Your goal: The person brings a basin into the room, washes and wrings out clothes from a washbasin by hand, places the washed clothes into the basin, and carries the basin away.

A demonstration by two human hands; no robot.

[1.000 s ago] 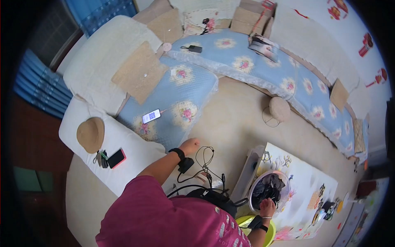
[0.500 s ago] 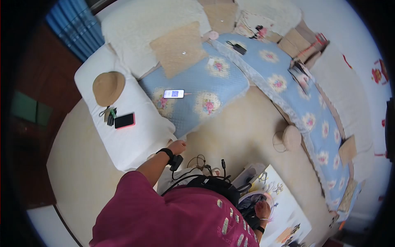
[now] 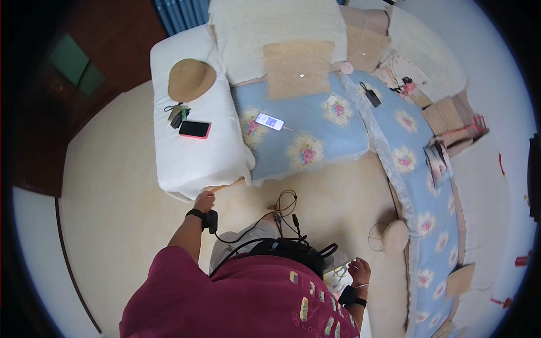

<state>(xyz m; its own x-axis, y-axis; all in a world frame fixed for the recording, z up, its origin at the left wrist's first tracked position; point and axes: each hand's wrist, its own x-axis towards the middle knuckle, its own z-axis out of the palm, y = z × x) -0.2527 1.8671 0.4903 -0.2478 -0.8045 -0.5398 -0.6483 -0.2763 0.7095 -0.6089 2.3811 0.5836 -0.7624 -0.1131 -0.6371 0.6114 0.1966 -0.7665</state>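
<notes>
My left hand (image 3: 204,200) is closed at the front edge of the white sofa cover (image 3: 197,160), with its fingers against the lower hem. Beside it, a strip of brown sofa frame (image 3: 225,185) shows under the cloth. On the cover lie a tan hat (image 3: 191,80), a black-screened phone with a red edge (image 3: 194,129) and a small bunch of keys or similar small items (image 3: 179,116). My right hand (image 3: 359,271) hangs loosely curled at my right side, with nothing visible in it, above a partly hidden painted tabletop (image 3: 338,279).
A blue flowered seat cover (image 3: 270,149) holds a lit phone (image 3: 270,121) and a tan cushion (image 3: 298,67). A round stool (image 3: 395,236) stands by the right-hand sofa (image 3: 428,248). Black cables (image 3: 286,205) hang from my waist bag.
My left hand has moved left along the front edge of the white cover. My right hand has come away from the basket on the painted table. The view has turned and shifted.
</notes>
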